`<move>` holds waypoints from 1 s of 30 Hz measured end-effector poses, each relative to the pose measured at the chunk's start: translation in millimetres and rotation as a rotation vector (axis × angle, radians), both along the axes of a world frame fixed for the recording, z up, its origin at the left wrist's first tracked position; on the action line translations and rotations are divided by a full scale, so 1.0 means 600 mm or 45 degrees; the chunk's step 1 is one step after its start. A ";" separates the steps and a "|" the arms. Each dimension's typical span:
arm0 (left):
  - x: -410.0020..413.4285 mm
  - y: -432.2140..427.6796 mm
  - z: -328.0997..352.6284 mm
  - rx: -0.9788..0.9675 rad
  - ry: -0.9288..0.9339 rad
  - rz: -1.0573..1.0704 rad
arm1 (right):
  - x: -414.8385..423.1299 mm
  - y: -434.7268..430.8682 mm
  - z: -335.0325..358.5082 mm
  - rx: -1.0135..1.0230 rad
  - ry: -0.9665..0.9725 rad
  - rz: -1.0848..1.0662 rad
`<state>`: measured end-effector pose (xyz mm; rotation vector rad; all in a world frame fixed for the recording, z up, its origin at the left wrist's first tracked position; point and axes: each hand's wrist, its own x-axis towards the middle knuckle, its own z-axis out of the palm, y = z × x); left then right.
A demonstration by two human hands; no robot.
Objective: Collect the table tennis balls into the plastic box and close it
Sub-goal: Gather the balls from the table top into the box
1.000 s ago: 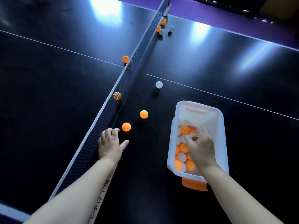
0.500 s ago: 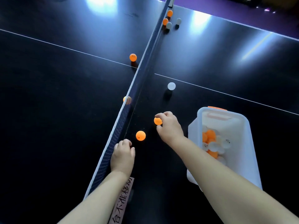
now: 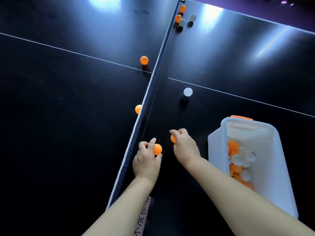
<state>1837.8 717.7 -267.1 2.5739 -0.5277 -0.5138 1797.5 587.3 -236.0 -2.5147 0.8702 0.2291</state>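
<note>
As the head camera shows it: both my hands work on the table (image 3: 238, 68), just right of the net (image 3: 150, 92).
Left hand (image 3: 146, 160): narrow pinch, thumb and fingers round an orange ball (image 3: 158, 149) close beside the net.
Right hand (image 3: 185, 147): fingers curled over a second orange ball (image 3: 173, 138), which they mostly hide.
Box (image 3: 215, 150): open, no lid in view, part filled with orange and white balls; it stands to the right of both hands.
Box long axis: runs away from me, roughly along the net.
Nearer hand: the right. By my judgement it unloads first, travelling right over the box wall; the left hand has further to cross.
Loose balls: white ball (image 3: 188, 91) ahead of the right hand; far-side ball (image 3: 144, 60) beyond the net; a cluster (image 3: 182, 22) at the net's far end.
</note>
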 end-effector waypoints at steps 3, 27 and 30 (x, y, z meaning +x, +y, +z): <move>0.005 -0.009 -0.002 0.081 0.004 -0.067 | -0.005 0.000 0.032 0.054 -0.282 -0.062; -0.161 -0.229 0.133 -0.773 -0.010 -0.375 | -0.270 -0.174 0.139 -0.143 -0.707 -0.899; -0.109 -0.227 0.134 -0.753 -0.012 -0.237 | -0.217 -0.192 0.147 -0.163 -0.792 -0.819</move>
